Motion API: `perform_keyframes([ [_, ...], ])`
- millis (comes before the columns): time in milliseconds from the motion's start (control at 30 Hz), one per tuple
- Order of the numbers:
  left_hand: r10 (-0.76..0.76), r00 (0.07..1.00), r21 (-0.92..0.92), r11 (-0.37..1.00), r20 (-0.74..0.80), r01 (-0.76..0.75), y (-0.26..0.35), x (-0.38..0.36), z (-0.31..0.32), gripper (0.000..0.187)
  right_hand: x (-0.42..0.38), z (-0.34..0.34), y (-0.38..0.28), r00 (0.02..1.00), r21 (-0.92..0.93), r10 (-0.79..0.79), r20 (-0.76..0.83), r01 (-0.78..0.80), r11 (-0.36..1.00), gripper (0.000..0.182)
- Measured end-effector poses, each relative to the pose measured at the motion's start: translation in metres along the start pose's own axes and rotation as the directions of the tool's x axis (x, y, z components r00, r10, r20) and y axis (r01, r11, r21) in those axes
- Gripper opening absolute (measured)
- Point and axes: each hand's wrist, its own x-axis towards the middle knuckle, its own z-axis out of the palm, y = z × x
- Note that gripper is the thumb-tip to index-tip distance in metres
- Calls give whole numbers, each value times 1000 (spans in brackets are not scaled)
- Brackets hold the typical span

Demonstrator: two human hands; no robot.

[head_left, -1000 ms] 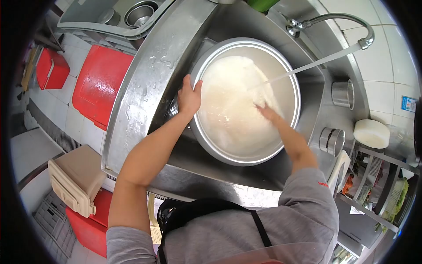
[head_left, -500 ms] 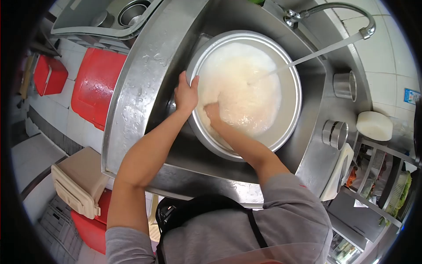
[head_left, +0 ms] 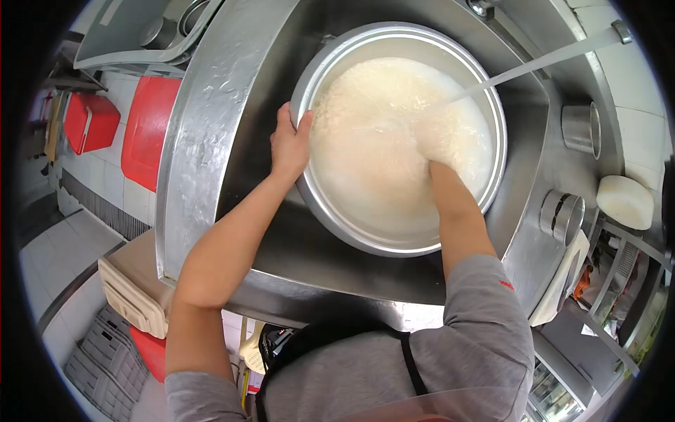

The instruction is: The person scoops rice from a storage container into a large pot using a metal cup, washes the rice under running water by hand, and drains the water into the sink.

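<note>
A large round metal pot stands in the steel sink, holding cloudy whitish water with pale grains that look like rice along the upper left. My left hand grips the pot's left rim, thumb over the edge and fingers on the outer wall. Inside the pot, my right hand is sunk in the milky water to about the wrist, right of the middle; its fingers are hidden. A stream of water runs from the tap into the pot.
The steel sink surrounds the pot. On its right ledge are two metal cups and a round whitish block. A grey bin, red containers and a beige lid lie to the left.
My right hand has swept rightward through the water, from the pot's left side to right of its middle. My left hand still holds the rim. The view has shifted slightly.
</note>
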Motion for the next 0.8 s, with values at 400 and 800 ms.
perform_keyframes([
  [400, 37, 999, 46, 998, 2, -37, -6, 0, 2, 50, 59, 19, -81, 982, 612, 11, -186, 107, 784, 52],
  [800, 17, 1000, -22, 1000, -8, -17, -4, -2, 2, 51, -87, 32, -163, 940, 779, -340, 19, 199, 594, 53],
])
